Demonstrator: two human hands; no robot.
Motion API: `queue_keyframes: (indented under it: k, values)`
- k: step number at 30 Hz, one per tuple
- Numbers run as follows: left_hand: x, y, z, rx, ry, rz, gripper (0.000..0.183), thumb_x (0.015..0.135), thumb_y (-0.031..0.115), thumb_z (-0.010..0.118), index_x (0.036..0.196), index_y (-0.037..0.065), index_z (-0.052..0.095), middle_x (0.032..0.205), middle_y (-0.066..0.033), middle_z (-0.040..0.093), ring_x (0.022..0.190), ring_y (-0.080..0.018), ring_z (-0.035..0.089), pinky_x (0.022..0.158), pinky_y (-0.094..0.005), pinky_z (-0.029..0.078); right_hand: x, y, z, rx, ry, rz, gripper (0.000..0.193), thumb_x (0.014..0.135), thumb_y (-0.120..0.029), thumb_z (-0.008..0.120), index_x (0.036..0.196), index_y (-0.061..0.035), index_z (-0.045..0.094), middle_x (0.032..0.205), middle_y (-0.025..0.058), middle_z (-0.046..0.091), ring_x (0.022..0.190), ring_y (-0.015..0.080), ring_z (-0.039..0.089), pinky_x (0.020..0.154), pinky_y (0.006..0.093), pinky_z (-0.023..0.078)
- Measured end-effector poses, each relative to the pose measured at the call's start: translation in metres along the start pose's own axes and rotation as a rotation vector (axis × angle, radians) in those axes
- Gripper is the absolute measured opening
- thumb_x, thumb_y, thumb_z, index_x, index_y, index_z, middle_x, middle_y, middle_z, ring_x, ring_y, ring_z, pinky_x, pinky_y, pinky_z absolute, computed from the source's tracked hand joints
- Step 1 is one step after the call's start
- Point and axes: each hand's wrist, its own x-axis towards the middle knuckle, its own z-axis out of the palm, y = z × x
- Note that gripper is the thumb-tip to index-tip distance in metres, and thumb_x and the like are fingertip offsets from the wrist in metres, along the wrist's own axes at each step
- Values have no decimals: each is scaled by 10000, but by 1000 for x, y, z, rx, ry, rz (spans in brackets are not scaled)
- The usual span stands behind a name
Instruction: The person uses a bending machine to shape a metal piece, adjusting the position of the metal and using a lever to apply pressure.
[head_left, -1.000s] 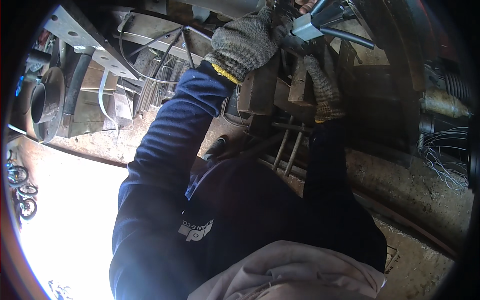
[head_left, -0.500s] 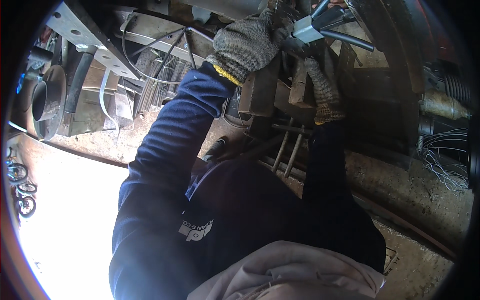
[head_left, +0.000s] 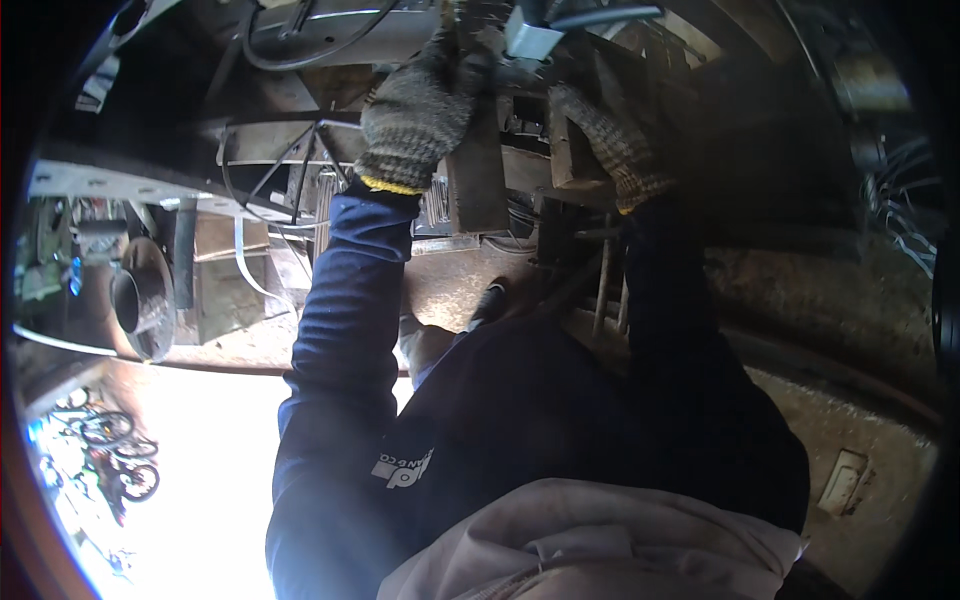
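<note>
Head view: apparently a steadying step, left hand [head_left: 418,118] at a brown rectangular bar [head_left: 478,185], right hand [head_left: 612,140] beside a second bar [head_left: 574,162], both bars at upper centre below a silvery square tube [head_left: 530,38]. Coarse knit gloves [head_left: 398,150] (yellow-edged); closure of fingers [head_left: 568,104] impossible to judge. Next, likely calling for even support.

A broad, dull brown bar [head_left: 478,185] with a squared end points toward the wearer. Right of that bar, across a gap, lies a narrower brown bar [head_left: 568,158], roughly parallel, its near end stopping farther from the wearer.
</note>
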Motion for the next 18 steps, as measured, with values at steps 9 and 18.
queue_keyframes:
  k: [9,18]
  values:
    - [10,-11,15,-38,28,42,724,959,666,531,1483,165,532,1306,-199,681,1236,-414,625,1035,-493,488,1,11,-7,-560,118,-124,1014,870,-457,817,1655,-209,225,1480,206,544,1382,326,521,1138,451,438]
    - [17,-24,17,-71,3,91,614,1022,390,651,1486,11,515,1293,-128,696,1124,-176,648,978,-314,495,0,6,-3,-569,172,-139,1055,842,-593,773,1652,-241,195,1486,225,527,1338,374,556,1130,477,448]
